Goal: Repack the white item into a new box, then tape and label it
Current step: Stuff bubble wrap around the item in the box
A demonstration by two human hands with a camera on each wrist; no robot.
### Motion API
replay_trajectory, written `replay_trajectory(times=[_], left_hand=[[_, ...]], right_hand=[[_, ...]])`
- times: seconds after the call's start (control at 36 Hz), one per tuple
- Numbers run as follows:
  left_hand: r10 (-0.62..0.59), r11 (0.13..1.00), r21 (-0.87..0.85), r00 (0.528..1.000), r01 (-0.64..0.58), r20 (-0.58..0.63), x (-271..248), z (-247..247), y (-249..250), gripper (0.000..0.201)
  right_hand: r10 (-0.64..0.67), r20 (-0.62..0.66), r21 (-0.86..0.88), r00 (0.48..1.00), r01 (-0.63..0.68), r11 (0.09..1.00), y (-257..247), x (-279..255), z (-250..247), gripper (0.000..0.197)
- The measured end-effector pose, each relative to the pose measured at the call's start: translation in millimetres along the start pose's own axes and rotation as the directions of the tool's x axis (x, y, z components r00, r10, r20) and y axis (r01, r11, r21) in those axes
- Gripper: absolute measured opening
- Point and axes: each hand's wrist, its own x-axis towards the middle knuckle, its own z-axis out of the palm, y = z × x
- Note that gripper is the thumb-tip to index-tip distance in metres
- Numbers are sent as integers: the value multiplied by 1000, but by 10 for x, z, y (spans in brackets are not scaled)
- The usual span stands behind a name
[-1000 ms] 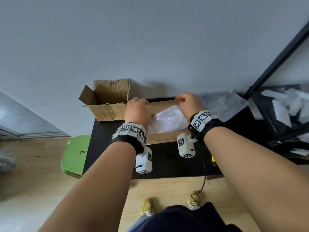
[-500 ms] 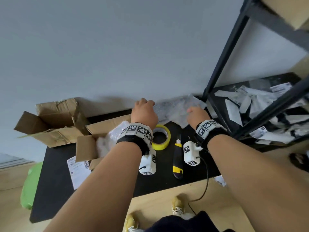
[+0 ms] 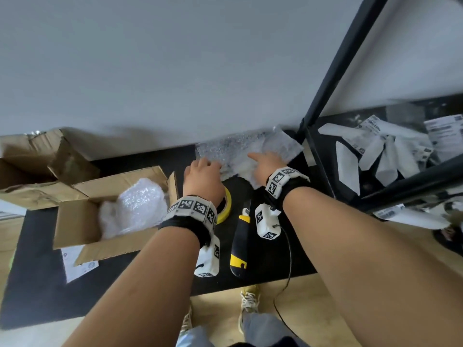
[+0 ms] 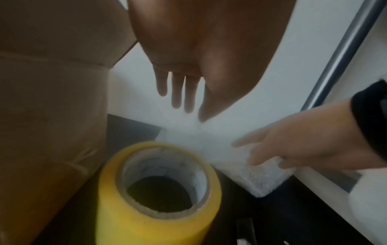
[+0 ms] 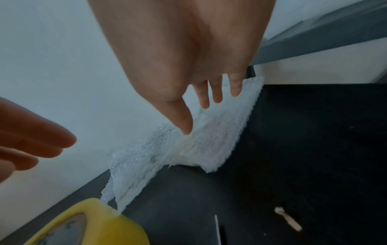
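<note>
Both hands reach over the black desk (image 3: 37, 284) toward a loose sheet of bubble wrap (image 3: 240, 154) lying against the wall at the desk's far edge. The left hand (image 3: 203, 181) hovers above the sheet's left end, its grip released, fingers straight and spread in the left wrist view, holding nothing. The right hand (image 3: 265, 164) is likewise released, fingers extended down at the sheet; whether the fingertips touch it cannot be told. A roll of yellow tape (image 3: 226, 205) lies flat on the desk beneath the left wrist, with a yellow-and-black utility knife (image 3: 240, 244) just beside it. The white item (image 3: 135, 209), bundled in bubble wrap, sits inside the open cardboard box (image 3: 75, 231) at the left. A printed label (image 3: 77, 264) lies partly under that box. A second, crumpled box (image 3: 30, 171) stands behind it.
</note>
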Motion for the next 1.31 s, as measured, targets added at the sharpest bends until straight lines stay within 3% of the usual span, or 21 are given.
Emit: replay_trajectory(times=[0.11, 0.31, 0.39, 0.44, 0.61, 0.72, 0.81, 0.92, 1.0, 1.08, 1.14, 1.22, 1.31], left_hand=[[-5, 999, -36, 1000, 5, -7, 29, -8, -67, 44], [-36, 998, -56, 999, 35, -23, 66, -63, -112, 45], [-61, 993, -105, 998, 60, -8, 75, -109, -74, 47], [-77, 987, -141, 997, 76, -1, 87, -158, -42, 48], [-115, 965, -235, 993, 112, 3, 151, -430, 20, 46], [-157, 928, -344, 987, 140, -21, 161, -604, 104, 38], [-183, 894, -419, 983, 159, -18, 158, -717, 176, 38], [-217, 831, -516, 975, 207, 40, 118, -854, 254, 49], [-218, 747, -627, 972, 223, 85, 86, -939, 264, 64], [-205, 719, -665, 976, 201, 74, 59, -1006, 244, 70], [-174, 704, -691, 983, 162, 54, 45, -1042, 209, 58], [-180, 596, -789, 982, 149, 50, 26, -1040, 170, 31], [-234, 515, -846, 972, 142, 21, 1, -1030, 140, 29]], right_hand=[[28, 93, -66, 995, -21, 998, -18, 121, 46, 63], [-43, -35, -161, 998, 37, 986, -45, 111, 75, 38], [-66, -104, -55, 992, 60, 997, -88, 65, -8, 40], [-60, -187, 103, 981, 80, 991, -94, 36, -90, 40], [1, -452, 405, 892, 204, 891, -101, -159, -414, 13], [-8, -508, 461, 861, 279, 842, -128, -342, -671, 24], [-15, -520, 552, 854, 350, 757, -194, -499, -850, 21], [-29, -478, 713, 878, 407, 571, -305, -675, -1015, 22], [-40, -451, 761, 891, 408, 504, -371, -774, -1114, 28], [-38, -431, 801, 902, 401, 445, -426, -854, -1177, 29], [-26, -422, 823, 906, 395, 408, -452, -886, -1190, 31], [19, -377, 879, 926, 352, 321, -453, -904, -1161, 26], [5, -302, 923, 953, 290, 254, -443, -942, -1114, 20]])
